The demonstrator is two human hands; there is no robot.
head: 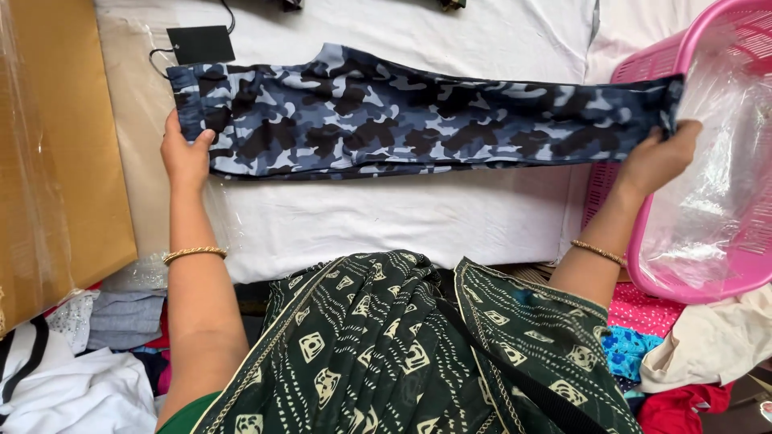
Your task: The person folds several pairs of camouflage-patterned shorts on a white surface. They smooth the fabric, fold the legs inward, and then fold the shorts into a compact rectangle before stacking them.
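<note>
Pink basket (643, 60) holds clear plastic bag (716, 185); left hand (186, 153), right hand (655, 157) grip camouflage trousers (418, 112).

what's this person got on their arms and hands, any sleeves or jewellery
Both forearms are bare, with no sleeves in view. The left hand and the right hand wear no gloves, and no rings show. Each wrist carries one thin gold bangle.

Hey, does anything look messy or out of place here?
Nothing looks damaged. The camouflage trousers lie folded lengthwise, held at both ends by the left hand and right hand. Their far end overhangs the pink basket. Clothes lie heaped nearby.
</note>
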